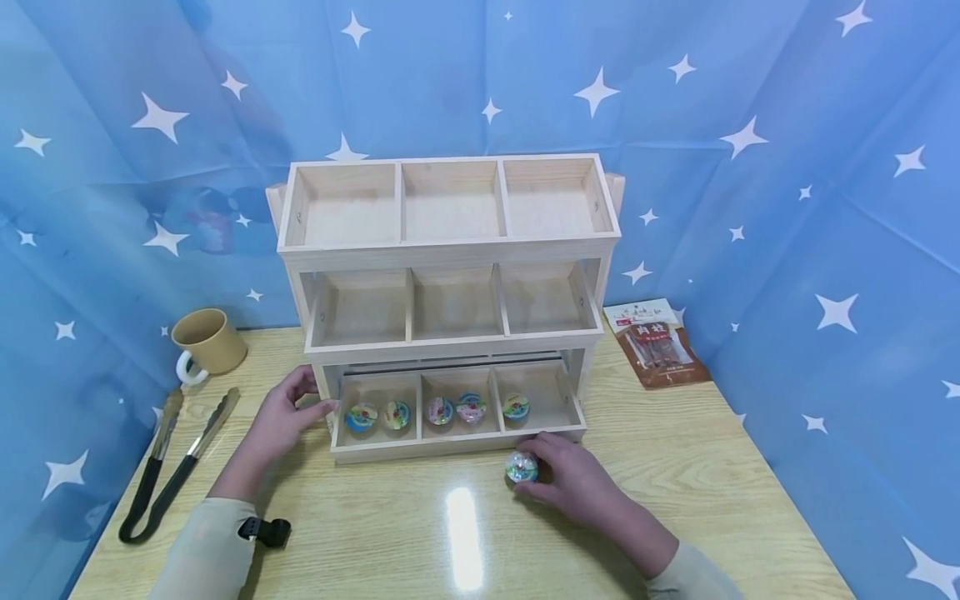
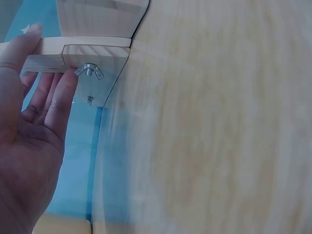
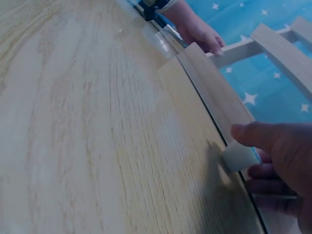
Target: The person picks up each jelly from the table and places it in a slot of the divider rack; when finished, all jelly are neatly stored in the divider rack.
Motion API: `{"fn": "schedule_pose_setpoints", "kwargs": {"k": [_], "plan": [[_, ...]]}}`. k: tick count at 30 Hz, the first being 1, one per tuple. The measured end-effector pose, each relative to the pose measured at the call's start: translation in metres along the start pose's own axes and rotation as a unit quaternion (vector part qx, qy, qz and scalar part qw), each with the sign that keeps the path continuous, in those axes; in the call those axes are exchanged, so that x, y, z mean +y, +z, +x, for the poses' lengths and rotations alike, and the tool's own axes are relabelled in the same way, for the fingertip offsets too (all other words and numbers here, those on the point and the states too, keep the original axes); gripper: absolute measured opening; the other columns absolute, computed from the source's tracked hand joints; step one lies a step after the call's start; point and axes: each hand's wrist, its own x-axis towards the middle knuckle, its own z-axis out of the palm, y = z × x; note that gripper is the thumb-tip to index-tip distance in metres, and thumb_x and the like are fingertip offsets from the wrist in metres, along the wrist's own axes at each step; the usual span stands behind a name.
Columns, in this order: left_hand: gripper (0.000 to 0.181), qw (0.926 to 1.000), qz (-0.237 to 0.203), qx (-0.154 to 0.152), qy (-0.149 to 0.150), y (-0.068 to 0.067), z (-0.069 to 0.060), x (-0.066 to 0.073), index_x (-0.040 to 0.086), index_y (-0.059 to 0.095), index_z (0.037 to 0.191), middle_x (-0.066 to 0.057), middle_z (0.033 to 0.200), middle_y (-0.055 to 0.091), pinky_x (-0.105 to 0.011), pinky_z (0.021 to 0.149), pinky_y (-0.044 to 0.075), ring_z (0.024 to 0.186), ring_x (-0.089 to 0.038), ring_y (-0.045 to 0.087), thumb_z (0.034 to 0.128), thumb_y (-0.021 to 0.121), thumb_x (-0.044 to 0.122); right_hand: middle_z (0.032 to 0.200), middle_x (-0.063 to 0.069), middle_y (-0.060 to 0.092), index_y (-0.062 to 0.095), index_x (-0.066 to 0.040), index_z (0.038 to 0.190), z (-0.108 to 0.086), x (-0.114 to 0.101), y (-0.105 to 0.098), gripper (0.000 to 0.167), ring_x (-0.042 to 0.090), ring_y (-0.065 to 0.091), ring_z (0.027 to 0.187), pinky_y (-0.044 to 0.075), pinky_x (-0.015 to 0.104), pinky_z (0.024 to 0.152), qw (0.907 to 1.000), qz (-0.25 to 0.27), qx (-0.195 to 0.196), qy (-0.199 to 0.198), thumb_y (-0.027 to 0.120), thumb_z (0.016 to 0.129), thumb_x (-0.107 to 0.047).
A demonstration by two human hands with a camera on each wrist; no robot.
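A three-tier wooden rack (image 1: 450, 254) stands at the back of the table. Its left side frame is gripped by my left hand (image 1: 281, 421), thumb on one face and fingers on the other, beside a wing nut (image 2: 89, 69). Just in front of the bottom tray (image 1: 457, 447), my right hand (image 1: 576, 483) pinches a small jelly cup (image 1: 521, 467) with a shiny printed lid; its pale body (image 3: 240, 157) shows between thumb and fingers in the right wrist view. The bottom tray holds two jelly cups at left, two in the middle compartment and one jelly cup (image 1: 516, 407) at right.
At the left lie black-handled tongs (image 1: 168, 475), with a tan mug (image 1: 212, 340) behind them. A brown and white snack packet (image 1: 660, 346) lies right of the rack. Blue star-patterned cloth (image 1: 750, 208) surrounds the back and sides of the table.
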Motion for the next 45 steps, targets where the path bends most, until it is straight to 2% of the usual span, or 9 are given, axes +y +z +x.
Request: {"fn": "schedule_pose_setpoints", "kwargs": {"k": [4, 9, 12, 16, 20, 25, 33, 39, 45], "plan": [[0.053, 1.0, -0.004, -0.001, 0.0, 0.0, 0.0, 0.0, 0.005, 0.06, 0.15, -0.017, 0.124, 0.07, -0.029, 0.089, 0.057, 0.117, -0.031, 0.064, 0.1036, 0.082, 0.016, 0.116, -0.011, 0.072, 0.076, -0.016, 0.126, 0.001, 0.001, -0.001, 0.049, 0.011, 0.068, 0.104, 0.06, 0.04, 0.092, 1.0, 0.0, -0.003, -0.005, 0.099, 0.085, -0.031], [0.053, 1.0, 0.001, -0.001, 0.002, 0.0, 0.0, -0.001, 0.006, 0.06, 0.151, -0.016, 0.125, 0.071, -0.029, 0.09, 0.057, 0.117, -0.029, 0.065, 0.1033, 0.082, 0.016, 0.104, -0.017, 0.063, 0.073, -0.019, 0.121, 0.0, 0.003, -0.009, 0.046, 0.004, 0.061, 0.091, 0.057, 0.031, 0.08, 0.9992, 0.017, 0.026, -0.025, 0.099, 0.084, -0.025], [0.053, 1.0, 0.006, 0.001, 0.002, -0.001, 0.0, 0.0, 0.006, 0.06, 0.151, -0.015, 0.125, 0.071, -0.037, 0.096, 0.056, 0.118, -0.026, 0.065, 0.1032, 0.082, 0.016, 0.102, -0.017, 0.062, 0.073, -0.018, 0.12, 0.003, 0.005, -0.017, 0.047, 0.004, 0.062, 0.09, 0.059, 0.031, 0.08, 0.9979, 0.02, 0.051, -0.035, 0.1, 0.082, -0.021], [0.053, 1.0, 0.002, 0.002, 0.0, -0.001, 0.001, -0.001, 0.005, 0.059, 0.15, -0.017, 0.126, 0.071, -0.058, 0.106, 0.05, 0.117, -0.021, 0.065, 0.1031, 0.082, 0.016, 0.102, -0.014, 0.063, 0.075, -0.013, 0.12, 0.009, 0.01, -0.032, 0.048, 0.008, 0.064, 0.09, 0.062, 0.035, 0.08, 0.9957, 0.017, 0.079, -0.045, 0.102, 0.08, -0.018], [0.054, 1.0, -0.007, 0.001, -0.004, 0.0, 0.001, -0.001, 0.003, 0.059, 0.15, -0.019, 0.128, 0.071, -0.065, 0.11, 0.045, 0.118, -0.019, 0.064, 0.1027, 0.083, 0.015, 0.101, -0.01, 0.063, 0.075, -0.011, 0.118, 0.018, 0.018, -0.045, 0.043, 0.016, 0.065, 0.09, 0.062, 0.04, 0.08, 0.9952, 0.009, 0.091, -0.035, 0.099, 0.082, -0.015], [0.055, 1.0, -0.002, 0.001, -0.009, -0.001, 0.001, -0.001, 0.004, 0.058, 0.151, -0.018, 0.129, 0.071, -0.06, 0.108, 0.047, 0.119, -0.021, 0.063, 0.1028, 0.083, 0.016, 0.103, -0.004, 0.065, 0.075, -0.009, 0.118, 0.032, 0.028, -0.055, 0.038, 0.022, 0.066, 0.093, 0.06, 0.044, 0.081, 0.9955, -0.002, 0.095, -0.001, 0.096, 0.087, -0.015], [0.054, 0.9998, 0.016, 0.003, -0.009, -0.002, 0.002, 0.0, 0.007, 0.06, 0.151, -0.013, 0.128, 0.072, -0.033, 0.097, 0.053, 0.118, -0.022, 0.064, 0.1032, 0.083, 0.018, 0.116, 0.007, 0.072, 0.076, -0.006, 0.125, 0.048, 0.032, -0.057, 0.042, 0.023, 0.069, 0.093, 0.059, 0.048, 0.082, 0.9956, -0.042, 0.077, 0.031, 0.092, 0.091, -0.026], [0.051, 0.9999, 0.013, 0.002, -0.004, -0.001, 0.002, -0.002, 0.007, 0.061, 0.148, -0.013, 0.126, 0.072, -0.031, 0.095, 0.053, 0.116, -0.019, 0.065, 0.1033, 0.082, 0.018, 0.129, 0.017, 0.073, 0.077, -0.005, 0.126, 0.055, 0.035, -0.054, 0.044, 0.033, 0.073, 0.101, 0.06, 0.055, 0.084, 0.9941, -0.089, 0.057, 0.022, 0.092, 0.092, -0.028], [0.052, 1.0, 0.005, 0.003, 0.0, 0.0, 0.002, -0.002, 0.006, 0.061, 0.149, -0.015, 0.125, 0.072, -0.028, 0.09, 0.056, 0.113, -0.016, 0.066, 0.1027, 0.083, 0.016, 0.13, 0.02, 0.073, 0.078, -0.004, 0.125, 0.059, 0.039, -0.051, 0.041, 0.036, 0.074, 0.099, 0.061, 0.056, 0.081, 0.9913, -0.122, 0.045, 0.021, 0.09, 0.091, -0.023]]}}
